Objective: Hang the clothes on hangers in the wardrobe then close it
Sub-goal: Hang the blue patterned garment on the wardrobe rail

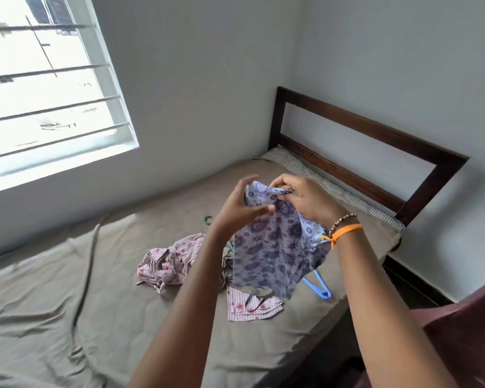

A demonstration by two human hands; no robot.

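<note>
- Daylight from a barred window (pixel 48 79) at upper left falls on a bed (pixel 67 289) with a dark headboard (pixel 375 141).
- Centre frame, both hands hold up a blue floral garment (pixel 275 247): left hand (pixel 235 211) loosely curled on its top edge, right hand (pixel 303 197) pinching the bunched cloth.
- Thin and limp, it looks light; the shoulders or neckline seem the best hold.
- Below it lie a blue hanger (pixel 321 287) and pink striped clothes (pixel 168 261).
</note>
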